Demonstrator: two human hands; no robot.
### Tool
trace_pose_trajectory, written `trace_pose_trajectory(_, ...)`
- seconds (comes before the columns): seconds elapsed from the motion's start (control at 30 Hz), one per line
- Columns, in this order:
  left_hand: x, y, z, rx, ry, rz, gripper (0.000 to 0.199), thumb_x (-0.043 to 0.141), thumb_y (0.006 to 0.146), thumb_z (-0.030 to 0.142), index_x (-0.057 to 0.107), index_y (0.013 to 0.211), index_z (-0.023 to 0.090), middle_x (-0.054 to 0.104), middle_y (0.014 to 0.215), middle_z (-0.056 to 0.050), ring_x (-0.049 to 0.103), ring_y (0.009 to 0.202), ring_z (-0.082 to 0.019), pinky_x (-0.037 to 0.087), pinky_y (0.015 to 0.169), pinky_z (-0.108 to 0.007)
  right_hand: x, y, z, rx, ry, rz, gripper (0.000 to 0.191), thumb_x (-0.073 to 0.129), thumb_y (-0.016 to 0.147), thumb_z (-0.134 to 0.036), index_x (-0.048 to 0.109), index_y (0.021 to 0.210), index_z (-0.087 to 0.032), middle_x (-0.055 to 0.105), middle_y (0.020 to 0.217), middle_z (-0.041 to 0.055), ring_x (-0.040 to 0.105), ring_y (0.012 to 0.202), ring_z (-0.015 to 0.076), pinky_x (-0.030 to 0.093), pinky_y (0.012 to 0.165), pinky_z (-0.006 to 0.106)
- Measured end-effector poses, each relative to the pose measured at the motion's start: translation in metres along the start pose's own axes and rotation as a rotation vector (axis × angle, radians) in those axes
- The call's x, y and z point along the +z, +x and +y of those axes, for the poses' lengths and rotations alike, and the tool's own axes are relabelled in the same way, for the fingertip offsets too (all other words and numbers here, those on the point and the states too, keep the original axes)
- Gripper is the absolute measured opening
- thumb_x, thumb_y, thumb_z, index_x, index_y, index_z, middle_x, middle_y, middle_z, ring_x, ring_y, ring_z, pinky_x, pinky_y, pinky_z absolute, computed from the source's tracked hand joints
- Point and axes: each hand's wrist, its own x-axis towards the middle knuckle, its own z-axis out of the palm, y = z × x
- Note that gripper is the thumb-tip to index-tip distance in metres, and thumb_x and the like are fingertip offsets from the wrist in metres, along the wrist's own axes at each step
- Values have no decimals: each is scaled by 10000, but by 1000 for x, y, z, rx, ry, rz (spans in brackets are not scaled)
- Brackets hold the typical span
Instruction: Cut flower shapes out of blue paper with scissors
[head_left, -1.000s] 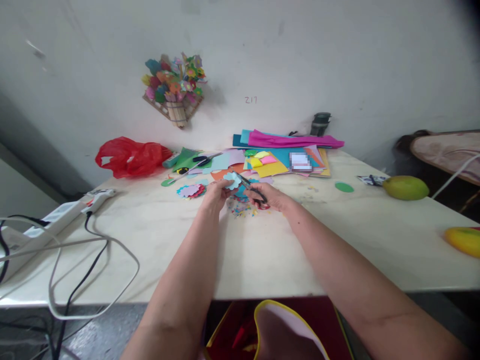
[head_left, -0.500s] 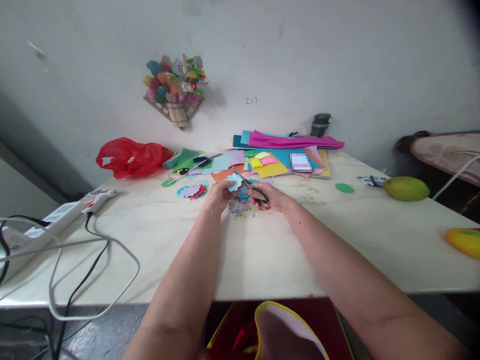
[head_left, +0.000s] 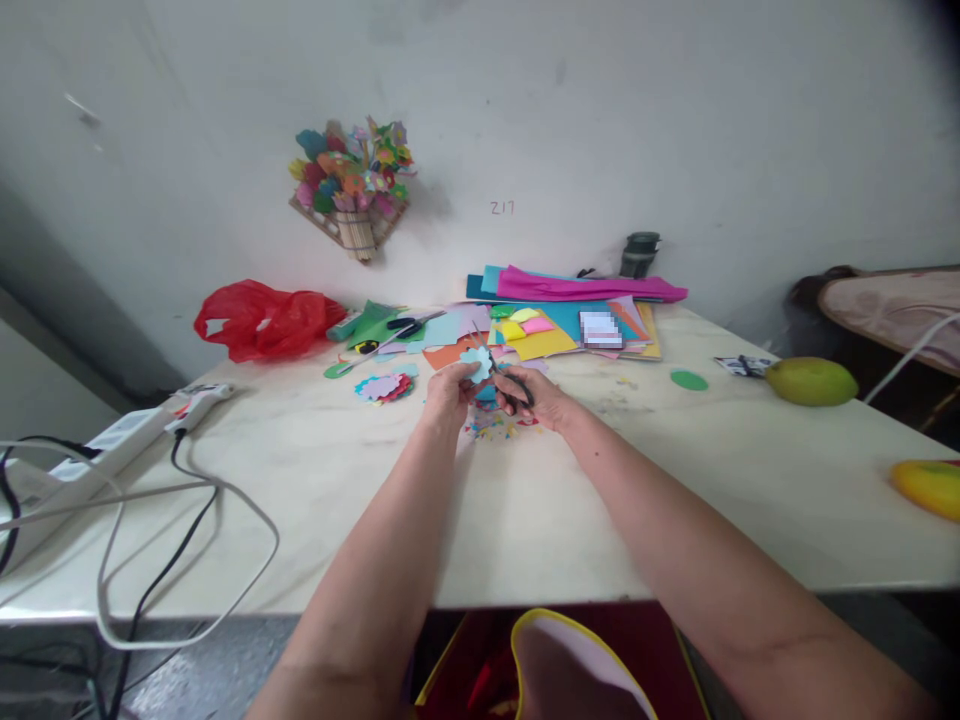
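Between finger and thumb, my left hand (head_left: 450, 390) pinches a light blue scalloped paper flower (head_left: 475, 363). My right hand (head_left: 541, 396) grips dark-handled scissors (head_left: 517, 386), their blades against the flower's right edge. Small coloured paper scraps (head_left: 499, 428) lie on the table below both hands. Left of my hands sits a stack of scalloped paper shapes (head_left: 384, 386), with lilac on top and red and blue beneath. Behind the hands, sheets of coloured paper (head_left: 544, 342) are spread out. A second pair of scissors (head_left: 405, 326) rests among the papers.
A red plastic bag (head_left: 262, 320) stands at the back left, near a power strip (head_left: 124, 435) with loose cables. On the right are a green circle (head_left: 688, 380), a greenish mango (head_left: 811, 381) and a yellow one (head_left: 930, 486). A paper-flower bouquet (head_left: 352, 185) hangs on the wall.
My left hand and the paper flower have shifted slightly right, closer to the right hand. The scissors' blades have turned a little steeper. The whole view has dipped slightly.
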Motion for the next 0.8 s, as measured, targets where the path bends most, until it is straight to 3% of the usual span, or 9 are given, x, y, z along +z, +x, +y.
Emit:
trace_pose_trajectory(0.47, 8, -7, -6, 212, 33, 87, 187, 732, 492, 175, 546, 498, 156, 536, 463, 37, 503, 437, -90, 466, 515, -236, 15, 2, 4, -63, 36, 95, 387, 697, 730, -511, 532, 785, -165, 571, 534, -31, 445, 364, 67, 218, 291, 173)
trace_pose_trajectory(0.8, 8, -7, -4, 218, 62, 105, 209, 755, 450, 217, 565, 506, 149, 544, 483, 20, 533, 474, -107, 493, 565, -269, 11, -1, 0, -39, 12, 78, 345, 670, 760, -482, 541, 765, -161, 577, 541, -31, 422, 351, 60, 223, 295, 179)
